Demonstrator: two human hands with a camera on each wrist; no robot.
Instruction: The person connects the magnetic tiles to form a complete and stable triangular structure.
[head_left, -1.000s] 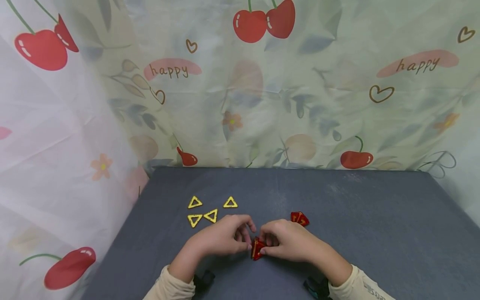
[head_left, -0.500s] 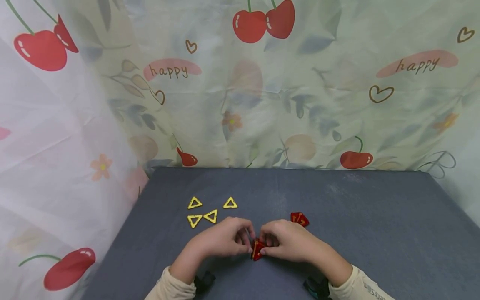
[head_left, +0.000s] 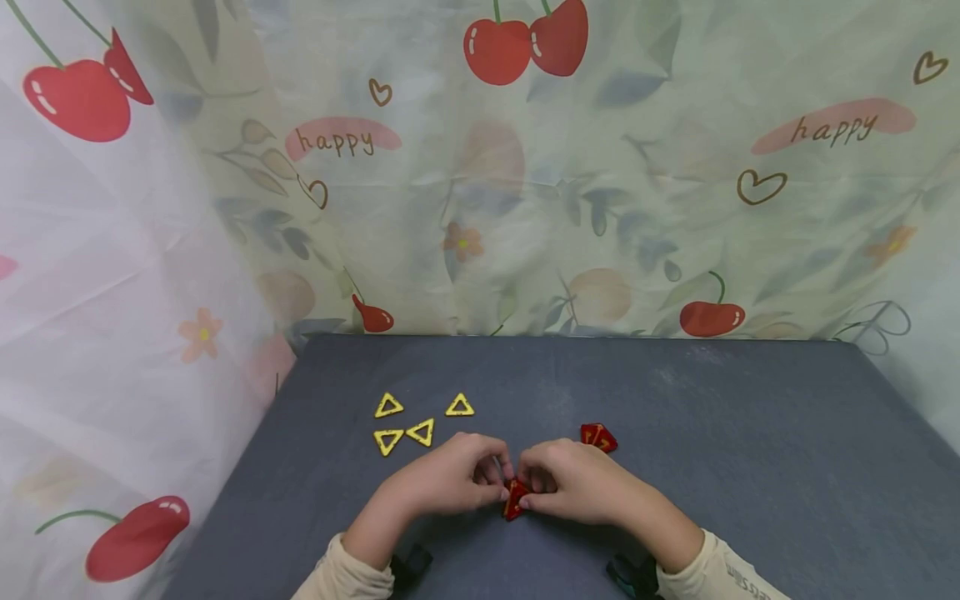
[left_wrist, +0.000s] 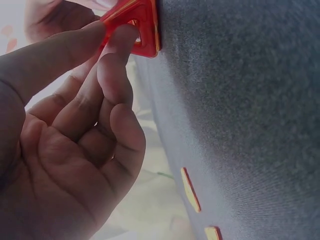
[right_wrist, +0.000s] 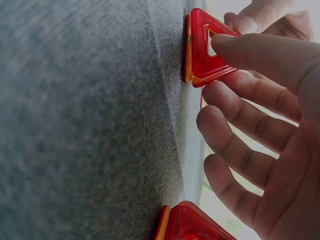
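Note:
Between my two hands, red triangular magnetic tiles (head_left: 514, 500) stand tilted together on the table, leaning into a small pyramid-like shape. My left hand (head_left: 453, 475) pinches their left side with thumb and index finger, one fingertip at the tile's central hole in the left wrist view. From the right, my right hand (head_left: 581, 485) pinches a red tile (right_wrist: 200, 62) with its thumb at the hole; its other fingers are loosely bent. The tiles' far side is partly hidden by fingers. Just beyond the right hand sits another red triangular piece (head_left: 598, 436), made of joined tiles.
Several yellow triangular tiles (head_left: 387, 442) lie flat on the dark grey table (head_left: 720, 433), beyond and left of my left hand. A patterned cloth (head_left: 555, 250) hangs along the table's back edge and left side.
My left hand has shifted slightly right, bringing its thumb and fingertips onto the red tiles' left side. The right hand keeps its grip in place. The other tiles have not moved.

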